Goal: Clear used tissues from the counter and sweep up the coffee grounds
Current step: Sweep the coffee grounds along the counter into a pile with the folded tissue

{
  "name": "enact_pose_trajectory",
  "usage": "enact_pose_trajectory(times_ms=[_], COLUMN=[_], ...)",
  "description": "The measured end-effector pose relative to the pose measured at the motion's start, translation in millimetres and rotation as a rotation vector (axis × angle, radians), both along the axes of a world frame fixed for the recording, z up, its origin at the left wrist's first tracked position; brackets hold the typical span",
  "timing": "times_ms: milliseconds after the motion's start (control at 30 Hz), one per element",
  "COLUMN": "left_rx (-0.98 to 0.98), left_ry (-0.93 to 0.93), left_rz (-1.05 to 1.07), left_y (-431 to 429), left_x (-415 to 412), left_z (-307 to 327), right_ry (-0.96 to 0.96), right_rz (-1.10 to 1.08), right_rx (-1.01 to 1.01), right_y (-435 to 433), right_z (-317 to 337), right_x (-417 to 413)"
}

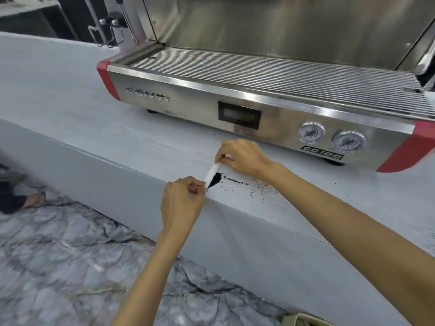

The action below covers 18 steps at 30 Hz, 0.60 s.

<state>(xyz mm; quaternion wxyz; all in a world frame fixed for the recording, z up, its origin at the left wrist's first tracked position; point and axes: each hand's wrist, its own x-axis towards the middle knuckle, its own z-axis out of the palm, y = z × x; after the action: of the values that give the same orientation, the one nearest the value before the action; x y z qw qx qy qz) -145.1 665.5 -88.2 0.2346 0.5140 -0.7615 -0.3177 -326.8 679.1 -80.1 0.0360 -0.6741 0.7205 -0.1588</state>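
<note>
Grey counter point(70, 95), front edge running from 9 to 4 o'clock. Left hand point(184, 198) and right hand point(243, 158) each pinch one end of a white tissue point(211, 172) stretched between them at that edge. Coffee grounds point(215, 180) are heaped against it, a thin trail scattering toward 3 o'clock. Steel coffee machine point(188, 107) at 12 o'clock; marbled floor point(58, 255) at 7 o'clock.

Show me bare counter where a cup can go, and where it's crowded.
Bare: the counter left of the espresso machine, out to the front edge. Crowded: the strip in front of the machine, where the left hand and right hand pinch a tissue beside the coffee grounds, which scatter rightward.
</note>
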Motion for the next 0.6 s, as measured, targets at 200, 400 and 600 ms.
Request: enact_pose_trajectory(times_ms=[200,400,600], left_rx=[-0.019,-0.093,-0.112], left_ry=[0.003,-0.048,-0.043], left_rz=[0.042,-0.028,-0.147], left_y=[49.9,89.1,109.1], left_x=[-31.3,-61.7,-73.4], left_z=[-3.4,-5.8,-7.1], right_ry=[0.019,-0.001,-0.012], right_rz=[0.045,-0.026,-0.110], right_rx=[-0.017,-0.063,-0.113], right_y=[37.0,78.7,120.8], right_z=[-1.0,-7.5,-17.8], right_x=[-24.8,-48.9,-66.5])
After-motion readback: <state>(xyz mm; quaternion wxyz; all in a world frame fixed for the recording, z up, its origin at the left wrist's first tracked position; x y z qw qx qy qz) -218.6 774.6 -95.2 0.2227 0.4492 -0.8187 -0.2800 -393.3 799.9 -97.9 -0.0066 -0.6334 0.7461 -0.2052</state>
